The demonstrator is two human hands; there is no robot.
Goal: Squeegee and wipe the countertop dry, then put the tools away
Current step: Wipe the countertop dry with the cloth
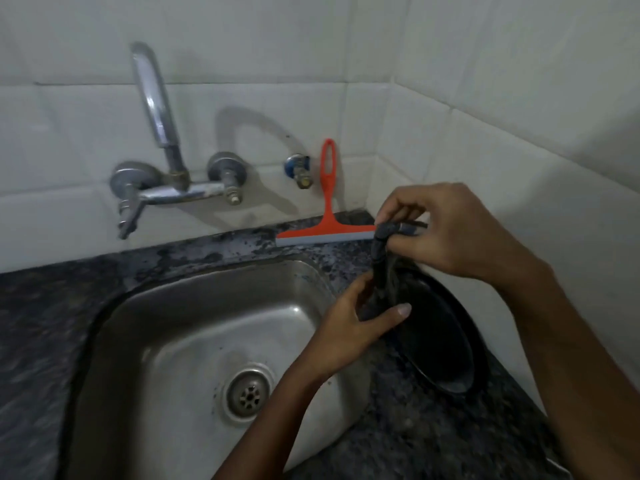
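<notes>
Brushed steel sink (pixel 194 323), shiny chrome tap (pixel 156 109), speckled polished stone table (pixel 41 306), glossy white wall tiles (pixel 450 64), orange plastic squeegee (pixel 327 209), dark, possibly damp cloth (pixel 381 258).

both hands twisting dark cloth (pixel 379 261), orange squeegee (pixel 327 216) against wall

My left hand (pixel 349 327) and my right hand (pixel 446 226) are both bare — no gloves, rings or watch on what shows. My forearms are uncovered as far as the picture's lower edge, so no sleeve is in view. On the left thumb the nail is short and pale — trimmed close.
</notes>
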